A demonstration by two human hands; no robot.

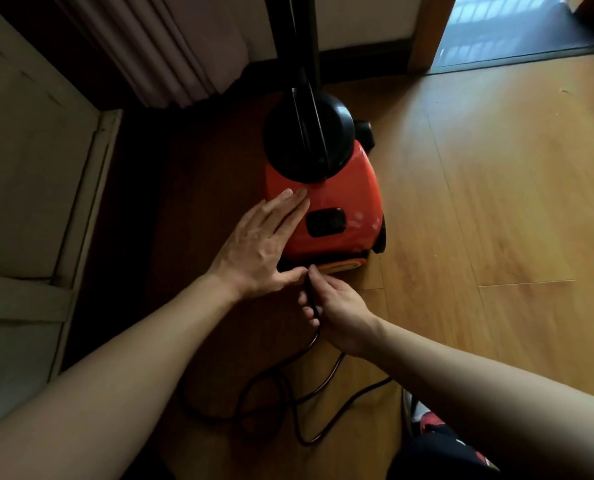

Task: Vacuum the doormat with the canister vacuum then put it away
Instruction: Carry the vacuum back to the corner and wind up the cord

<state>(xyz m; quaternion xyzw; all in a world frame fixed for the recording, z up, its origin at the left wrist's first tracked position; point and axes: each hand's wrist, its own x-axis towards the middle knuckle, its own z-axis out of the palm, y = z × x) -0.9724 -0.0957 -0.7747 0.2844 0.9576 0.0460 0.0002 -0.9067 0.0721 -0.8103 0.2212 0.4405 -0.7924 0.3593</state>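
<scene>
The left hand (262,245) lies flat, palm down, on the near left part of the glossy orange-red plastic canister vacuum (344,195). Its fingers are straight and close together, and the thumb stretches toward the vacuum's near edge. The right hand (338,311), just on the near side of the vacuum, has its fingers curled round the thin black power cord (290,393), with the thumb tip up against the vacuum's base. The vacuum stands on the light wooden plank floor (496,202), and the cord lies in loose loops on its near side. Where the cord enters the vacuum is hidden by the thumbs and shadow. The black wand (304,46) rising from the vacuum's dome is cut off at the top edge.
</scene>
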